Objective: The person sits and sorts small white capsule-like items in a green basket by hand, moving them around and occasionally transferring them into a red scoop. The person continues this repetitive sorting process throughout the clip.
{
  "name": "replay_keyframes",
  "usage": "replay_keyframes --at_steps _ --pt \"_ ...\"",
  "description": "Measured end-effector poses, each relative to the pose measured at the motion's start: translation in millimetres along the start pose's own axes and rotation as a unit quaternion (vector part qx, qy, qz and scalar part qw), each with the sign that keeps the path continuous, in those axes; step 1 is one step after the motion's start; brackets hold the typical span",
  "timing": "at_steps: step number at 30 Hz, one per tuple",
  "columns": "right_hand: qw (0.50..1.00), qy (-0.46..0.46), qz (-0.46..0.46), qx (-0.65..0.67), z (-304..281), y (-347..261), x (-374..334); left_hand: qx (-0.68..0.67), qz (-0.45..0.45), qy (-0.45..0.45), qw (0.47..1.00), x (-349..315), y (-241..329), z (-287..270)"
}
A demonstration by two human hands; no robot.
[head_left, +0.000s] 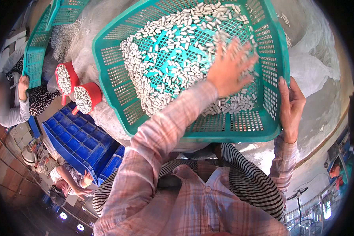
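Note:
A green plastic basket with a slatted mesh floor and walls lies in front of me. Many small white cylindrical pieces, like capsules or pellets, are scattered in it, thickest along its sides. My left hand reaches across into the right half of the basket, fingers spread over the pieces and slightly blurred. Whether any piece touches its palm is hidden. At the basket's right edge, near the front corner, my right hand grips the rim, the thumb up along it.
Left of the basket are two red scoops full of white pieces and a blue compartmented crate. A person at far left holds another green basket near a pile of white pieces. Translucent plastic sheeting lies at right.

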State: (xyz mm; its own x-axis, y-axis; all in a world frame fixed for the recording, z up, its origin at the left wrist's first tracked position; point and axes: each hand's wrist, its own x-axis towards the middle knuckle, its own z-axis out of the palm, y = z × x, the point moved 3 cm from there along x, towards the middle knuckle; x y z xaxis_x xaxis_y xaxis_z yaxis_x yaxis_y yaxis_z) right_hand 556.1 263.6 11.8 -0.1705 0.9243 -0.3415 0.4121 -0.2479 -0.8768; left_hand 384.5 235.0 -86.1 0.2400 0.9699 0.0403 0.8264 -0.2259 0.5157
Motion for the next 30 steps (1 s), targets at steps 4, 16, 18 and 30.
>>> replay_keyframes --at_steps 4,16,18,30 --pt "0.999 0.012 -0.015 0.040 1.7 -0.2 -4.4 -0.008 0.144 -0.154 0.978 -102.9 -3.9 8.8" --pt "0.999 0.006 -0.005 0.051 5.2 0.8 -1.5 0.169 -0.221 0.157 0.948 -68.5 -159.9 -46.7" --pt "0.998 0.018 0.000 0.052 6.8 0.3 -2.6 0.120 -0.190 0.157 0.962 -20.0 -114.1 -31.8" --pt "0.999 0.026 -0.008 0.040 -1.5 17.1 -6.6 0.107 0.044 -0.209 0.971 -159.8 -102.5 -27.8"
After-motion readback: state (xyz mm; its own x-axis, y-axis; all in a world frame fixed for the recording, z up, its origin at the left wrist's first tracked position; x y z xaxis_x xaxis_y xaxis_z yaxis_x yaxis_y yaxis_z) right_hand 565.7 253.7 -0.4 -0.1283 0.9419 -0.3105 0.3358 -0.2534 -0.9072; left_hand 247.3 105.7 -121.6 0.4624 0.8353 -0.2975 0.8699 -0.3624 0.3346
